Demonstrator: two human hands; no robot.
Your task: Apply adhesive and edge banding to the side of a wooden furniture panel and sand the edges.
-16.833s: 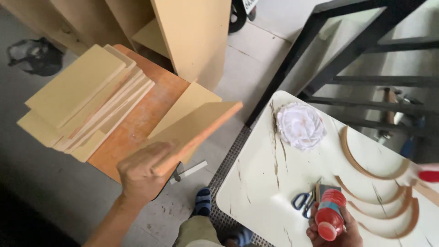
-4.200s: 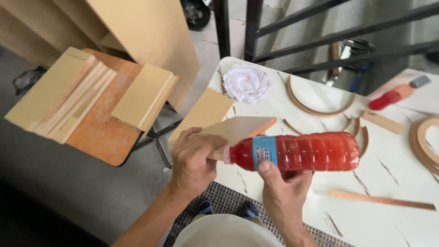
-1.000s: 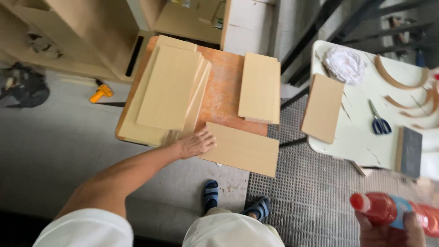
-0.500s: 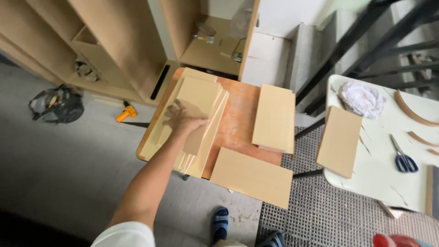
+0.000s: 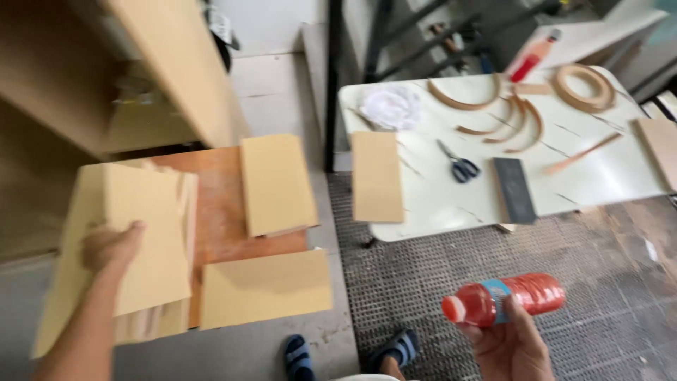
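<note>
The left hand (image 5: 109,247) lay flat, grip wide, on the top board (image 5: 144,243) of the stack at nine o'clock. The right hand (image 5: 511,346) gripped a red bottle (image 5: 504,300) at five o'clock. Pressed near its edge, that board might slide off the pile.

The bottle (image 5: 504,302) in my right hand (image 5: 511,346) is red with a blue label band. The boards (image 5: 141,240) under my left hand (image 5: 109,245) are pale tan, lying on an orange-brown panel (image 5: 218,204). The table (image 5: 564,176) is cream, the scissors (image 5: 458,166) blue-handled, the cloth (image 5: 391,107) white, my sandals (image 5: 296,356) blue.
</note>
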